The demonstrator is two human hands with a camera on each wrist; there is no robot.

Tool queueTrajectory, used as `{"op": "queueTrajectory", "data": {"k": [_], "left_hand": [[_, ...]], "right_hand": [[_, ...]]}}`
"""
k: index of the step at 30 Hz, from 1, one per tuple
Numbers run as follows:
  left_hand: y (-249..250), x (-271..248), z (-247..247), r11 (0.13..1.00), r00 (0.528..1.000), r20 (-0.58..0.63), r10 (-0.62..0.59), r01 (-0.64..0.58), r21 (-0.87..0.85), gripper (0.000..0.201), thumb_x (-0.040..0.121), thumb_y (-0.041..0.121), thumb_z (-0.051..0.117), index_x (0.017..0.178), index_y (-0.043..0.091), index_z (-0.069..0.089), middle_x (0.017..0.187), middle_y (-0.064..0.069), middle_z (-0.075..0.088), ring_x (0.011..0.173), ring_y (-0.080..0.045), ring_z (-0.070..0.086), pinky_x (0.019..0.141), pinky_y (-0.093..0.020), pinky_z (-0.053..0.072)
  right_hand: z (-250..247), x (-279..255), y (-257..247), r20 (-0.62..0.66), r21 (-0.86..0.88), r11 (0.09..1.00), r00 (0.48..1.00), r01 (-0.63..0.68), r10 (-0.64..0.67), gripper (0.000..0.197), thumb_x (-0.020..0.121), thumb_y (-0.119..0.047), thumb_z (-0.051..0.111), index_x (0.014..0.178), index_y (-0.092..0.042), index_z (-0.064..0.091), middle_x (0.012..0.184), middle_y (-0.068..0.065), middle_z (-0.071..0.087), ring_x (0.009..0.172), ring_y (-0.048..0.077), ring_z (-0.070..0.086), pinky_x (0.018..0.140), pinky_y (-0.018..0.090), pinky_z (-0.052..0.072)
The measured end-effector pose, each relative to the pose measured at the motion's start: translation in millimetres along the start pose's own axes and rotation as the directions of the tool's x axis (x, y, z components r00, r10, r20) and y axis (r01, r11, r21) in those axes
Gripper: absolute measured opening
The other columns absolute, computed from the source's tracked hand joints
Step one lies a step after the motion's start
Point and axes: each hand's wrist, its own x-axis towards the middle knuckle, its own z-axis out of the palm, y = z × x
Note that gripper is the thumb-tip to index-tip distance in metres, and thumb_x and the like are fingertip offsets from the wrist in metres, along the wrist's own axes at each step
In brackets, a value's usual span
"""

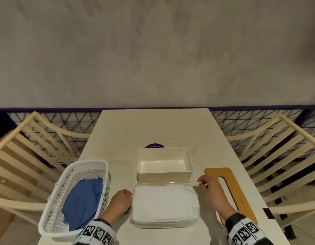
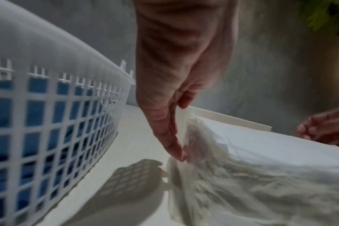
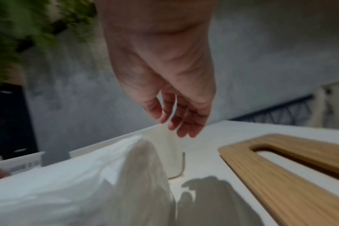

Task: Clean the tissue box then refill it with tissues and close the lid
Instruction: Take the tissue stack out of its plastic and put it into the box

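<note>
Open tissue box [image 1: 164,163] at the centre of the table [image 1: 188,128], nothing inside; wrapped pack of tissues [image 1: 164,206] just in front of it. Left hand [image 1: 120,202] at the pack's left edge, fingertips [image 2: 179,154] touching the wrapper, fingers straight. Right hand [image 1: 210,189] beside the pack's right corner, fingers relaxed, holding nothing. Wooden lid [image 1: 232,193] lies right; basket [image 1: 56,206] with blue cloth [image 1: 84,200] left.

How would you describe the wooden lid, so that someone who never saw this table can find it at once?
Start at the cream table and find the open cream box near its middle. To the right of that box, beside the right hand, the wooden lid lies flat. It is the only brown wooden thing there, with one long slot cut through it.
</note>
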Motion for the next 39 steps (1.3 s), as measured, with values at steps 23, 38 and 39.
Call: {"op": "queueTrajectory", "data": {"k": [23, 38, 39], "left_hand": [[2.1, -55.4, 1.9, 0.951, 0.880, 0.365, 0.305, -0.258, -0.172, 0.086, 0.076, -0.012, 0.065, 0.125, 0.035, 0.013, 0.112, 0.024, 0.036, 0.096, 0.009, 0.041, 0.056, 0.005, 0.043], [-0.7, -56.5, 0.1, 0.956, 0.900, 0.322, 0.292, -0.264, -0.131, 0.094, 0.070, -0.012, 0.069, 0.129, 0.038, 0.014, 0.113, 0.024, 0.041, 0.098, 0.007, 0.044, 0.056, 0.003, 0.045], [0.3, -57.8, -0.3, 0.957, 0.899, 0.329, 0.290, -0.260, -0.133, 0.094, 0.071, -0.012, 0.068, 0.128, 0.038, 0.013, 0.113, 0.024, 0.041, 0.097, 0.006, 0.044, 0.056, 0.003, 0.045]], "right_hand": [[48.4, 34.2, -110.7, 0.724, -0.573, 0.738, 0.642, 0.356, 0.253, 0.067, 0.075, -0.042, 0.072, 0.129, -0.013, 0.045, 0.128, 0.002, 0.055, 0.115, 0.025, 0.051, 0.100, 0.040, 0.043], [55.5, 34.7, -115.3, 0.730, -0.563, 0.689, 0.666, 0.456, 0.156, 0.053, 0.072, -0.030, 0.079, 0.107, 0.000, 0.054, 0.103, 0.008, 0.061, 0.090, 0.026, 0.057, 0.085, 0.036, 0.050], [55.6, 34.5, -115.4, 0.730, -0.567, 0.677, 0.666, 0.469, 0.151, 0.058, 0.071, -0.032, 0.079, 0.112, -0.001, 0.053, 0.110, 0.009, 0.061, 0.097, 0.027, 0.058, 0.089, 0.038, 0.050]]}}
